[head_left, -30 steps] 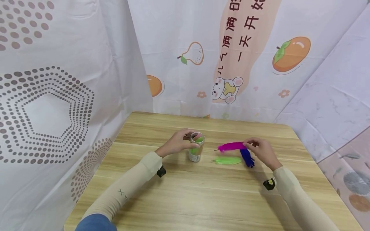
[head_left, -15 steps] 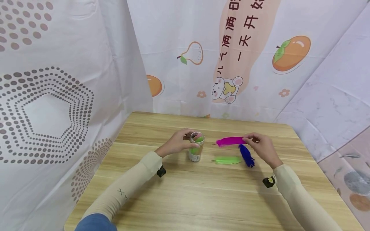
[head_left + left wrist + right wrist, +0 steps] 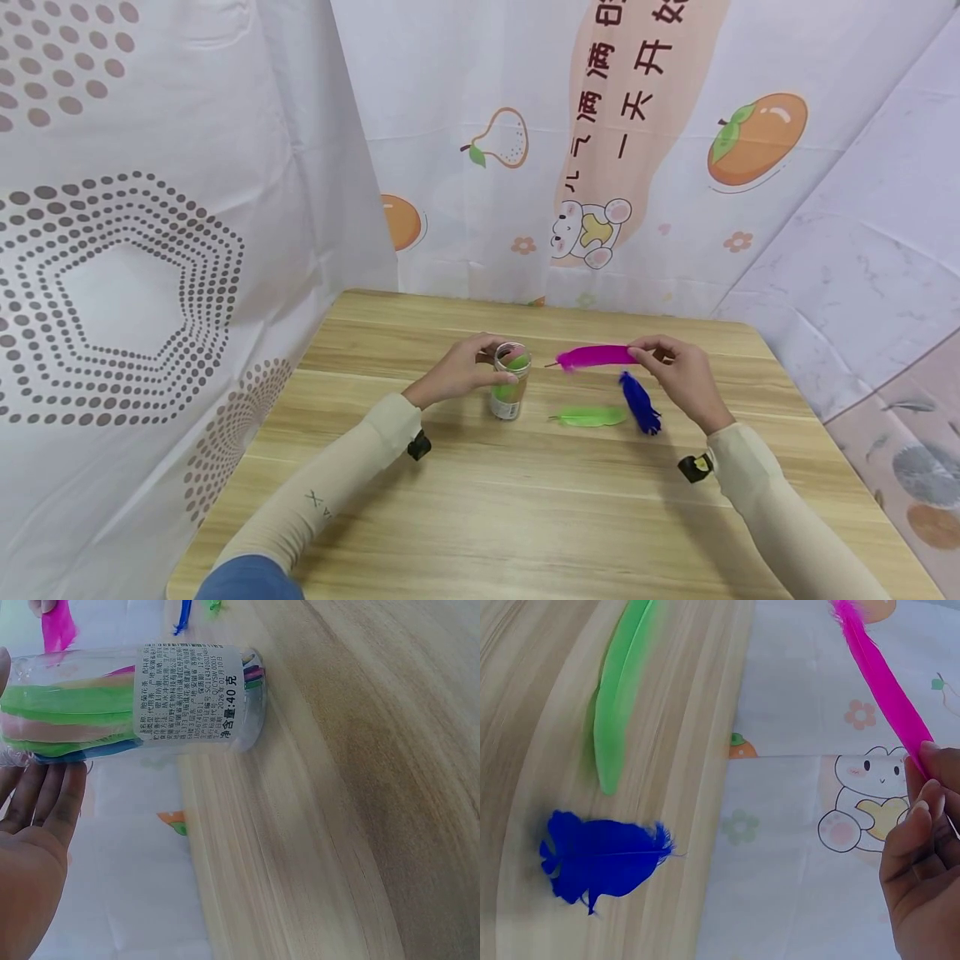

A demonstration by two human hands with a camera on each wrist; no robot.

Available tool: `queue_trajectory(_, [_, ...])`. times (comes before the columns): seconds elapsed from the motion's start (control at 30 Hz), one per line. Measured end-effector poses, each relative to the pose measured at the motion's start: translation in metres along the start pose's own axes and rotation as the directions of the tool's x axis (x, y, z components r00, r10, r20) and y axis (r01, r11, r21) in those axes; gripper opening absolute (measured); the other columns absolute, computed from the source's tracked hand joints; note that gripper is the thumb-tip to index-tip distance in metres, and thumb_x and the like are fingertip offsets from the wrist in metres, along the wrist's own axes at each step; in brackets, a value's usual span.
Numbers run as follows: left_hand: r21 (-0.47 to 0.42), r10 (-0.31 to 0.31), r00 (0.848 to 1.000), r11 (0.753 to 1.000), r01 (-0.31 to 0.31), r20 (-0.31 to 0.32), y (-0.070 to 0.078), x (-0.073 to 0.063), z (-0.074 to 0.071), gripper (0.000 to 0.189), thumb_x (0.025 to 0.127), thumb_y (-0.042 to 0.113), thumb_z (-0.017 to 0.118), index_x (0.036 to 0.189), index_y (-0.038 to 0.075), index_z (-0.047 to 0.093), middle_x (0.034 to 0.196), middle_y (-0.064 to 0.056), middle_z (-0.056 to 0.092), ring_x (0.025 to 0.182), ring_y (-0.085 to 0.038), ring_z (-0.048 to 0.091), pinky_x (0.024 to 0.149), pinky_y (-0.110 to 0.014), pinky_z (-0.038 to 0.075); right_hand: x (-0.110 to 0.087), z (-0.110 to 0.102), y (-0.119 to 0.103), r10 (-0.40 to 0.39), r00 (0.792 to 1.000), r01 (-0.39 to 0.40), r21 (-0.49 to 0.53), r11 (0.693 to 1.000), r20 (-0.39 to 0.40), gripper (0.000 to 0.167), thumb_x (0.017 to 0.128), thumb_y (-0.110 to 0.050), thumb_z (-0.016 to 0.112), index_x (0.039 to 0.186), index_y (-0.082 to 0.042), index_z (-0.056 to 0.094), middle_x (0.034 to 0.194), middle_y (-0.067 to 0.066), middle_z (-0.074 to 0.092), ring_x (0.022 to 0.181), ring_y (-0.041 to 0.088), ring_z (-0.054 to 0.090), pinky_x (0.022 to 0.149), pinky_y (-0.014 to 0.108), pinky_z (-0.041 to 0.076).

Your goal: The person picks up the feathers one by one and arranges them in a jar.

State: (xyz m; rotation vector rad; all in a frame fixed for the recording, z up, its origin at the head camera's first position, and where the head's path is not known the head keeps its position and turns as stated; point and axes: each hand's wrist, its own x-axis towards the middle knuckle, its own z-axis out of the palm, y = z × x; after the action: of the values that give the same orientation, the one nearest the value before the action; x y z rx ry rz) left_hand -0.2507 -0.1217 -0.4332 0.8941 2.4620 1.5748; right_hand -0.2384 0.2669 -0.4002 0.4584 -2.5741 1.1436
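My left hand [image 3: 465, 367] grips a clear jar [image 3: 507, 400] near its open mouth, thumb on the near side and fingers behind. Inside the jar [image 3: 112, 712] are several feathers, green, pink and blue among them, and a white label covers part of its wall. A magenta feather [image 3: 596, 356] is pinched at its broad tip by my right hand [image 3: 681, 375], held above the table with its quill pointing left at the jar. Below it on the table lie a light green feather [image 3: 592, 416] and a ragged dark blue feather [image 3: 604, 856].
The wood-grain table [image 3: 480, 517] stretches toward me in front of the jar. Behind it hangs a printed white curtain [image 3: 450, 208], and another patterned curtain [image 3: 150, 308] runs along the left side.
My right hand has lifted the magenta feather up off the blue one and moved it slightly left toward the jar. My left hand and the jar have stayed in place.
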Motion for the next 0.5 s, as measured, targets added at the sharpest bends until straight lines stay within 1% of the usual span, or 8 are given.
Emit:
queue_trajectory(0.23, [0.0, 0.007, 1.0, 1.0, -0.007, 0.001, -0.002, 0.0, 0.0, 0.058, 0.086, 0.04, 0.085, 0.137, 0.024, 0.064, 0.121, 0.007, 0.064, 0.112, -0.013, 0.061, 0.103, -0.03, 0.051, 0.002, 0.001, -0.011, -0.002, 1.0, 0.002, 0.031, 1.0, -0.028, 0.021, 0.098, -0.034, 0.072, 0.103, -0.015, 0.078, 0.068, 0.005, 0.053, 0.055, 0.012, 0.039, 0.046, 0.027, 0.033])
queue_trajectory(0.5, [0.008, 0.01, 1.0, 1.0, -0.01, 0.003, -0.003, 0.001, 0.0, 0.058, 0.085, 0.042, 0.085, 0.137, 0.025, 0.065, 0.122, 0.007, 0.065, 0.113, -0.013, 0.061, 0.102, -0.029, 0.051, 0.002, 0.0, -0.027, -0.017, 0.998, 0.019, 0.031, 0.999, -0.053, 0.019, 0.097, -0.034, 0.073, 0.103, -0.017, 0.078, 0.067, 0.004, 0.051, 0.055, 0.011, 0.038, 0.047, 0.027, 0.033])
